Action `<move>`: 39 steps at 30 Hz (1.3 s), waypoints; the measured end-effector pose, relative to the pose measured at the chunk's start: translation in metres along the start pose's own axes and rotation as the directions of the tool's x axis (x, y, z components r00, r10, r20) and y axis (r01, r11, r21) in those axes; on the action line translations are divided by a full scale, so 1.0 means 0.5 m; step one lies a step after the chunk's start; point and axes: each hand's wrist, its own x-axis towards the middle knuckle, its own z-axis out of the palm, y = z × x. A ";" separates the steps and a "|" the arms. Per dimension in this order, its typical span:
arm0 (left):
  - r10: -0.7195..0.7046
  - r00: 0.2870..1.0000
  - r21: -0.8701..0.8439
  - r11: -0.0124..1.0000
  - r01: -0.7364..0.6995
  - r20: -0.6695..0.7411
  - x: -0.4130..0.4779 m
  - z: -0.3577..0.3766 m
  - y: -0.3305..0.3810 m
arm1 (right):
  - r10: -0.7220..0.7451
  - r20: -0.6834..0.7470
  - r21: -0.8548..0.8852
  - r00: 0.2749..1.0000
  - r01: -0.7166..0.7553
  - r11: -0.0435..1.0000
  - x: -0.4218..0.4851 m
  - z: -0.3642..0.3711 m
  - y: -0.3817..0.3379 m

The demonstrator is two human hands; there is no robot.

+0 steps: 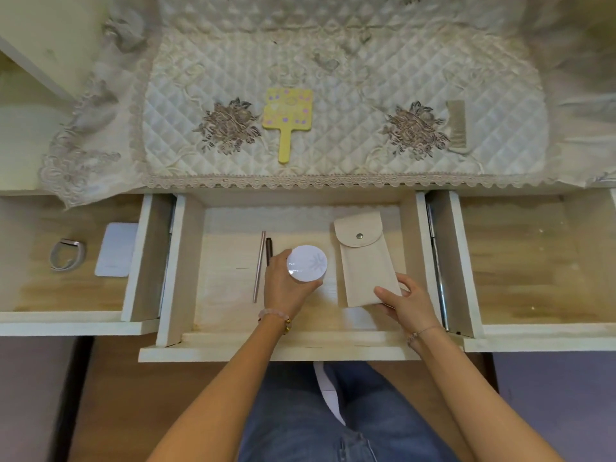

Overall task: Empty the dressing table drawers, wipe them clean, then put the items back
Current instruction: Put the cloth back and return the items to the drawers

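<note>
While the middle drawer [300, 353] stands open, a white lidded jar [306, 263], judged rigid and light, is gripped round its side by the left hand [286, 291] within it. The soft fabric pouch [361, 261], lying in the drawer with its long axis front-to-back and its flap farthest, is pinched at its near end by the right hand [405, 303].

At frame centre, in the pale wooden drawer [226, 288], the round white jar [307, 268] is between a thin metal stick [259, 265], left, and a beige fabric pouch [365, 261], right. Above, a yellow hand mirror [288, 115] lies on the quilted cream cloth [350, 78].
</note>
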 end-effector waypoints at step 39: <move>0.294 0.934 0.483 0.800 -0.356 0.202 0.031 -0.081 0.013 | -0.529 0.136 -0.818 0.838 0.396 0.418 0.046 0.038 -0.052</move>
